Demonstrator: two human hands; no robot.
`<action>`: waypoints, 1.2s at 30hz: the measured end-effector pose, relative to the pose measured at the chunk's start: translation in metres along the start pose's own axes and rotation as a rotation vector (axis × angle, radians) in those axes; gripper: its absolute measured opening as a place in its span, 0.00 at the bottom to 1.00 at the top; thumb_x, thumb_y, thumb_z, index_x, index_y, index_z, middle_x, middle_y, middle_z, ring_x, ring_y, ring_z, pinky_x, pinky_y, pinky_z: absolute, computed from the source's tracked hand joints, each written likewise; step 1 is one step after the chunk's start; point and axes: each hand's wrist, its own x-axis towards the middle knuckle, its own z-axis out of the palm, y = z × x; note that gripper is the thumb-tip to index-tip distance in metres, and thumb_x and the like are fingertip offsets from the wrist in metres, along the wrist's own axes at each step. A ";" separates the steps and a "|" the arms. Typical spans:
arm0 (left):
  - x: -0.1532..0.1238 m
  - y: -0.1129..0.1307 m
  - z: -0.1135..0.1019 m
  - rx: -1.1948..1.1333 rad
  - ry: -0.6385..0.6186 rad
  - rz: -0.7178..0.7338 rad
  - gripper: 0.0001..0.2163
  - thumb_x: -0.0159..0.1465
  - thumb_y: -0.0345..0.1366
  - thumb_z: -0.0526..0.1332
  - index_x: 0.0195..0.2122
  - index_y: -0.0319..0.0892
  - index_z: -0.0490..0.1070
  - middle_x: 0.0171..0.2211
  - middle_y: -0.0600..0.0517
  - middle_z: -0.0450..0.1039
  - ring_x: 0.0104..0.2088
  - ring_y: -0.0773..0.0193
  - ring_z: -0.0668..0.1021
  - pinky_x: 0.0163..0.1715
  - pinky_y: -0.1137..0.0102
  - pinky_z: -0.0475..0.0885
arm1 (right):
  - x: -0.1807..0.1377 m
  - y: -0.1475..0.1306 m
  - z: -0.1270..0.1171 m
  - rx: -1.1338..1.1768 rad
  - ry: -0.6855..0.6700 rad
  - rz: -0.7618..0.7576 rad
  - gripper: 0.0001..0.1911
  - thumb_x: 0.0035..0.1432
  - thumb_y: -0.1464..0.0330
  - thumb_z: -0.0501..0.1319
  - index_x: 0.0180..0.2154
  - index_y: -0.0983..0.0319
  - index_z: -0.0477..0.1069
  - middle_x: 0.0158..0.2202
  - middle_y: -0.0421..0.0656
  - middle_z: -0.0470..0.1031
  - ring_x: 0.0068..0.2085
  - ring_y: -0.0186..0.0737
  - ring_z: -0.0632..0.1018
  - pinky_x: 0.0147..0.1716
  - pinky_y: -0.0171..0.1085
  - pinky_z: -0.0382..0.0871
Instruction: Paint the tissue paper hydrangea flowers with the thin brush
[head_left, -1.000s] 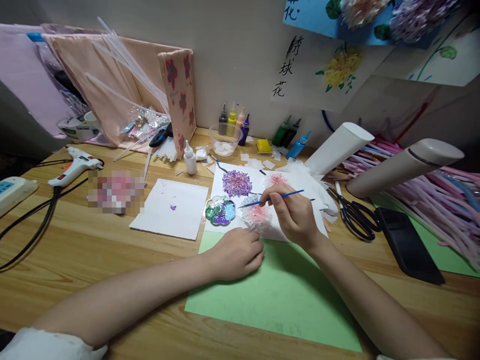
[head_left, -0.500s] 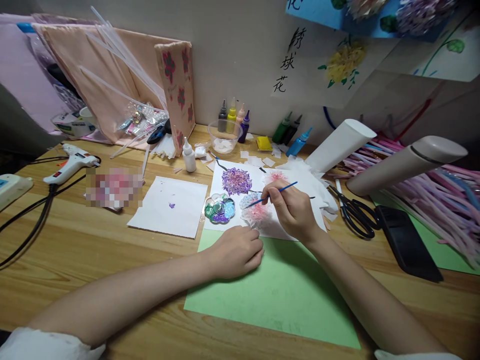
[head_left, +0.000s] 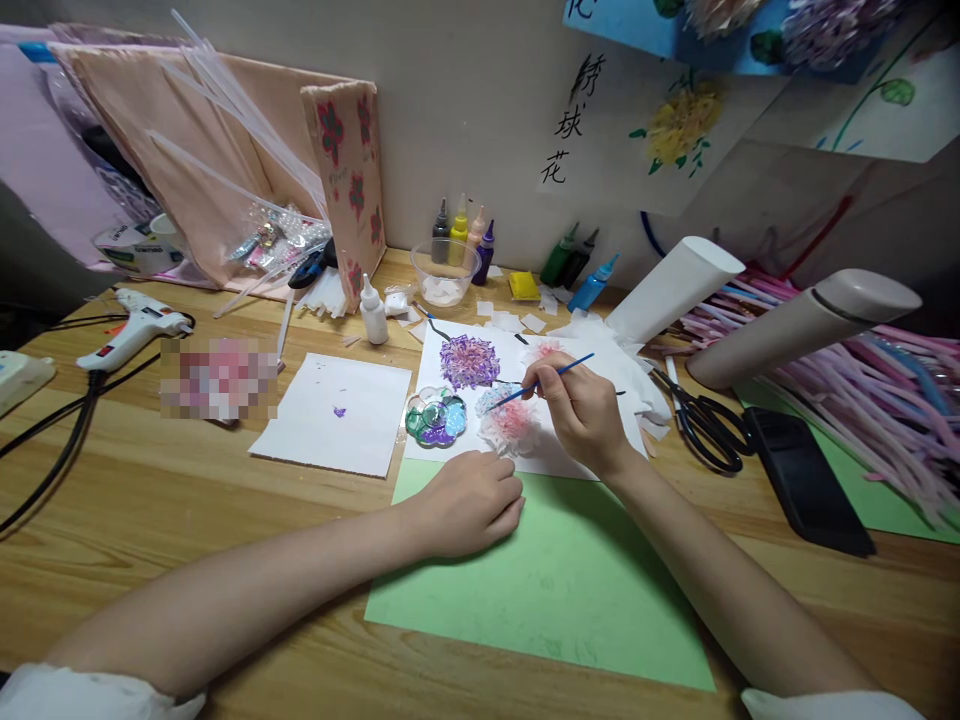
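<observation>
My right hand pinches a thin blue paintbrush. The brush's dark tip is at the upper left of a ruffled paper flower, white with pink and light blue color. My left hand rests just below that flower, where the white sheet meets a green sheet. Its fingers are curled in, and whatever may be inside them is hidden. A purple flower and a partly covered pink one sit farther back on the white sheet. Left of the pink-and-blue flower lies a paint palette holding green, purple and light blue.
A paint-spotted white paper lies left of the palette. Farther left is a glue gun with its cord. Paint bottles and a clear cup stand behind. Scissors, a phone and two cylinders are at right.
The whole view has shifted slightly to the left. The brush tip stays at the flower's blue part, with the brush held at nearly the same angle; my left hand keeps its place.
</observation>
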 end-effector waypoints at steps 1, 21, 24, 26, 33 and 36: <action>0.000 0.000 0.000 -0.002 -0.001 -0.002 0.11 0.67 0.35 0.50 0.29 0.41 0.66 0.30 0.52 0.68 0.31 0.63 0.69 0.31 0.67 0.62 | 0.000 0.001 0.000 0.006 0.005 0.006 0.16 0.66 0.68 0.47 0.29 0.61 0.67 0.26 0.41 0.72 0.27 0.34 0.74 0.30 0.35 0.66; 0.000 0.000 -0.001 -0.024 -0.010 -0.006 0.11 0.67 0.34 0.50 0.29 0.41 0.66 0.30 0.51 0.68 0.31 0.63 0.70 0.31 0.67 0.62 | 0.002 -0.005 -0.007 -0.051 0.021 -0.042 0.13 0.66 0.69 0.48 0.30 0.61 0.66 0.26 0.42 0.72 0.28 0.35 0.73 0.29 0.36 0.66; 0.000 0.000 0.000 -0.012 -0.004 0.000 0.11 0.67 0.35 0.50 0.29 0.41 0.67 0.30 0.51 0.68 0.32 0.62 0.70 0.31 0.66 0.62 | 0.003 -0.010 -0.008 -0.060 0.036 -0.082 0.11 0.65 0.70 0.49 0.31 0.60 0.66 0.26 0.42 0.72 0.28 0.36 0.73 0.29 0.36 0.66; 0.000 0.000 0.000 -0.006 0.000 0.003 0.11 0.67 0.35 0.51 0.29 0.41 0.67 0.30 0.51 0.68 0.32 0.62 0.70 0.31 0.66 0.62 | 0.003 -0.013 -0.008 -0.068 0.024 -0.114 0.11 0.65 0.71 0.49 0.31 0.60 0.66 0.26 0.42 0.72 0.28 0.36 0.73 0.30 0.37 0.66; 0.000 0.000 -0.001 0.002 0.003 0.003 0.11 0.67 0.35 0.50 0.29 0.41 0.67 0.29 0.51 0.68 0.31 0.63 0.70 0.31 0.67 0.62 | 0.003 -0.009 -0.007 -0.104 0.012 -0.146 0.10 0.64 0.72 0.50 0.31 0.60 0.66 0.26 0.42 0.71 0.28 0.37 0.73 0.30 0.37 0.66; 0.000 0.000 -0.001 0.004 0.001 0.001 0.11 0.67 0.35 0.50 0.29 0.41 0.67 0.30 0.51 0.68 0.31 0.63 0.70 0.31 0.67 0.63 | 0.002 -0.010 -0.009 -0.047 0.043 -0.086 0.11 0.65 0.72 0.50 0.31 0.60 0.66 0.26 0.42 0.71 0.29 0.36 0.73 0.30 0.36 0.66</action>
